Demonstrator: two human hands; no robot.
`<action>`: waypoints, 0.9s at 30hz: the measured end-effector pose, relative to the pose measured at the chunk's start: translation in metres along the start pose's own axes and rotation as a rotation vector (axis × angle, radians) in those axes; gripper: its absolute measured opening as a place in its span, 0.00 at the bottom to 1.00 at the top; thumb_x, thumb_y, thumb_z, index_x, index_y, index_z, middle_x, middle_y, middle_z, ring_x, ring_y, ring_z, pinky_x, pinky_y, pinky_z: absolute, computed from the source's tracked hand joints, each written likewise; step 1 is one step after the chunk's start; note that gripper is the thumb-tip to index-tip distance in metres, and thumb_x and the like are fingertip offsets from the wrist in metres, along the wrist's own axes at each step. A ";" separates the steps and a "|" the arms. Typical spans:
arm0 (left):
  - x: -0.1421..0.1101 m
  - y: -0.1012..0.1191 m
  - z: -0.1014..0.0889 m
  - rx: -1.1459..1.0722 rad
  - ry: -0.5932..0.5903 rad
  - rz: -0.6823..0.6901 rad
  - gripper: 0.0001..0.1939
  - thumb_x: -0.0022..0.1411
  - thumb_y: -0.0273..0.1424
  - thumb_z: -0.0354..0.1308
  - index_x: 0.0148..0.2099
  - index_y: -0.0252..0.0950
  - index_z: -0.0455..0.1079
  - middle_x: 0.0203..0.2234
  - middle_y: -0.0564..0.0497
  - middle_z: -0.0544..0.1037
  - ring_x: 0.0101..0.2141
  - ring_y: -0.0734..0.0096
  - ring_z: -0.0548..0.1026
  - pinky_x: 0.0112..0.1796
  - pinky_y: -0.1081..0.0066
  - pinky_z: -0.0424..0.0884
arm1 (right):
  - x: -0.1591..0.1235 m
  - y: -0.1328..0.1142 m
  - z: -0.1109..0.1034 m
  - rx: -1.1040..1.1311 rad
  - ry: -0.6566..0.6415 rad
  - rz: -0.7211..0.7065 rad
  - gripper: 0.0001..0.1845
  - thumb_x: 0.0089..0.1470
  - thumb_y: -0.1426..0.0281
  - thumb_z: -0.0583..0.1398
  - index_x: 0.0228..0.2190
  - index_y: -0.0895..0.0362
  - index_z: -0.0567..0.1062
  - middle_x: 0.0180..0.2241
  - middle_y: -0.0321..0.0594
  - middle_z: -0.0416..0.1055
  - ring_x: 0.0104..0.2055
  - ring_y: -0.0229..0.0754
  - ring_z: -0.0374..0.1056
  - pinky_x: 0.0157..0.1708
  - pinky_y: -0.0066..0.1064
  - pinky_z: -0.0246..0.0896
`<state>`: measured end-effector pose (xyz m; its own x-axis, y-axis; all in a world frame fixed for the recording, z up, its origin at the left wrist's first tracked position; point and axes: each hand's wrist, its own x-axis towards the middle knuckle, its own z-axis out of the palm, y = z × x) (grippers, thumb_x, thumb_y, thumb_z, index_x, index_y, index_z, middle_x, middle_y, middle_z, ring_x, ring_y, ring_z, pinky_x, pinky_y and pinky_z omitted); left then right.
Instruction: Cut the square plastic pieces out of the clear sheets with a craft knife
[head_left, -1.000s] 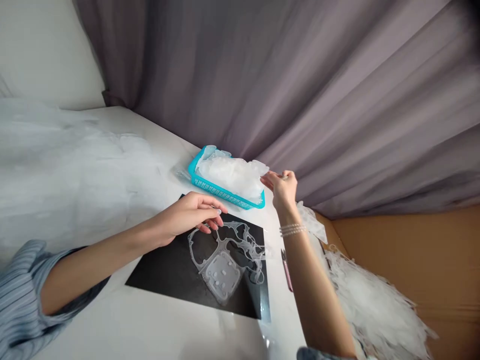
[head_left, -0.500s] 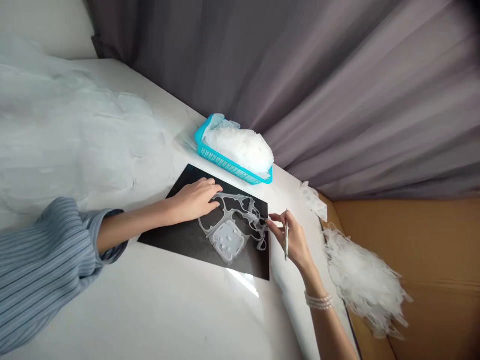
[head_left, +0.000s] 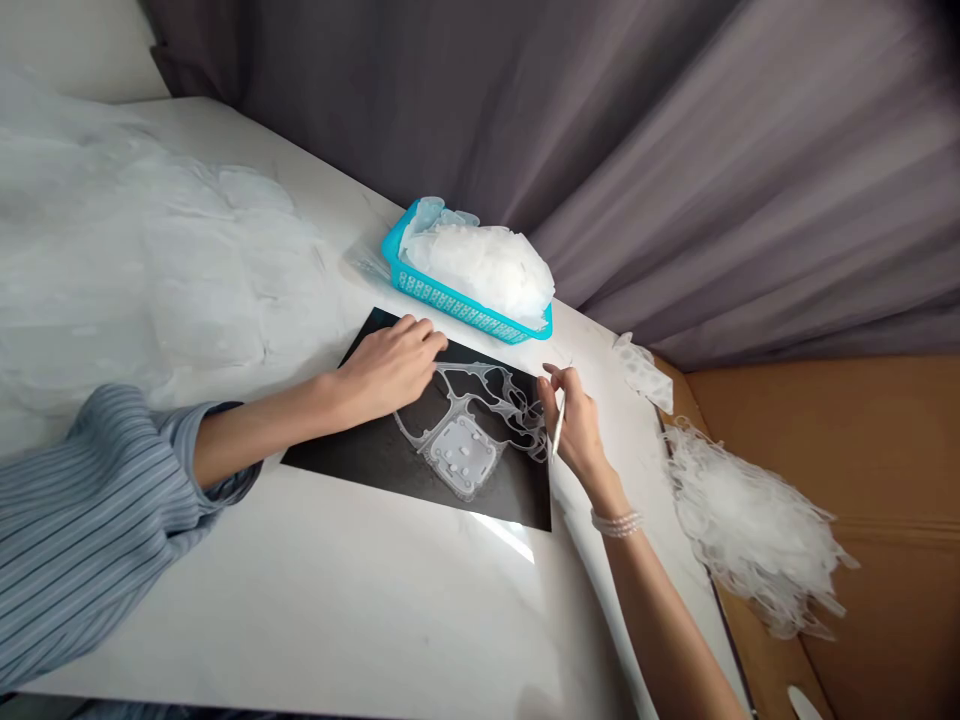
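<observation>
Right hand (head_left: 576,420): lowered from blue basket (head_left: 454,303) to right edge of black mat (head_left: 510,490). Mat: bears translucent moulded frame (head_left: 465,460). Left hand (head_left: 397,362): beside frame, hold unclear. Right fingers: grasping pale stick (head_left: 559,425); snagging could drag frame askew.

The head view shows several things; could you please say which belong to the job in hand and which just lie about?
Likely the job's:
plastic piece
black mat
white tool, in right hand
blue basket

Seemingly lying about:
scraps
small sheet
cardboard

Two hands (head_left: 394,362) (head_left: 577,425), one tool (head_left: 558,430), one basket (head_left: 454,305)
</observation>
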<state>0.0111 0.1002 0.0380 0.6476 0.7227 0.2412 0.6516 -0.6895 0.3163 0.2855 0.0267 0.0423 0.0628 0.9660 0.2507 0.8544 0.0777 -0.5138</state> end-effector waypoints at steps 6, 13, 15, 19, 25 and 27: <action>0.013 0.003 0.012 0.015 -0.133 0.334 0.12 0.68 0.30 0.50 0.48 0.33 0.73 0.42 0.42 0.76 0.49 0.55 0.70 0.47 0.60 0.63 | -0.070 -0.054 0.005 -0.038 -0.082 -0.199 0.10 0.63 0.70 0.56 0.31 0.51 0.60 0.42 0.49 0.78 0.40 0.48 0.77 0.32 0.36 0.70; 0.011 -0.003 0.015 0.011 -0.169 0.361 0.12 0.71 0.29 0.46 0.41 0.35 0.71 0.36 0.47 0.77 0.42 0.61 0.71 0.42 0.65 0.62 | -0.112 -0.069 0.033 -0.225 -0.126 -0.601 0.09 0.59 0.83 0.56 0.34 0.57 0.69 0.49 0.62 0.76 0.59 0.59 0.68 0.56 0.52 0.69; 0.007 -0.004 0.012 0.029 -0.176 0.352 0.11 0.71 0.28 0.46 0.42 0.35 0.70 0.35 0.47 0.77 0.41 0.61 0.71 0.42 0.65 0.63 | -0.108 -0.066 0.034 -0.254 -0.128 -0.669 0.11 0.59 0.84 0.54 0.33 0.58 0.70 0.46 0.61 0.77 0.57 0.59 0.71 0.55 0.51 0.71; -0.007 -0.002 0.003 0.078 -0.204 0.287 0.12 0.71 0.28 0.46 0.48 0.34 0.70 0.36 0.46 0.77 0.38 0.62 0.74 0.39 0.66 0.66 | -0.099 -0.055 0.025 -0.268 -0.125 -0.755 0.13 0.60 0.83 0.53 0.31 0.55 0.70 0.46 0.56 0.79 0.54 0.56 0.73 0.49 0.49 0.76; -0.040 0.031 -0.004 0.115 -0.221 0.370 0.25 0.65 0.15 0.42 0.59 0.36 0.66 0.53 0.39 0.74 0.49 0.53 0.74 0.42 0.61 0.70 | -0.115 -0.017 -0.010 -0.151 -0.239 -0.667 0.12 0.61 0.82 0.53 0.32 0.54 0.71 0.49 0.51 0.78 0.59 0.55 0.69 0.52 0.52 0.74; -0.048 0.043 0.000 0.066 -0.204 0.474 0.27 0.66 0.15 0.40 0.61 0.36 0.65 0.63 0.37 0.66 0.60 0.48 0.67 0.51 0.52 0.66 | -0.129 -0.006 -0.017 -0.039 -0.166 -0.475 0.11 0.60 0.80 0.55 0.31 0.53 0.69 0.51 0.48 0.77 0.57 0.53 0.71 0.51 0.50 0.74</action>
<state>0.0084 0.0354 0.0398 0.9371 0.3112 0.1584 0.2875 -0.9451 0.1554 0.2809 -0.1026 0.0276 -0.4182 0.8525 0.3136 0.7874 0.5124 -0.3427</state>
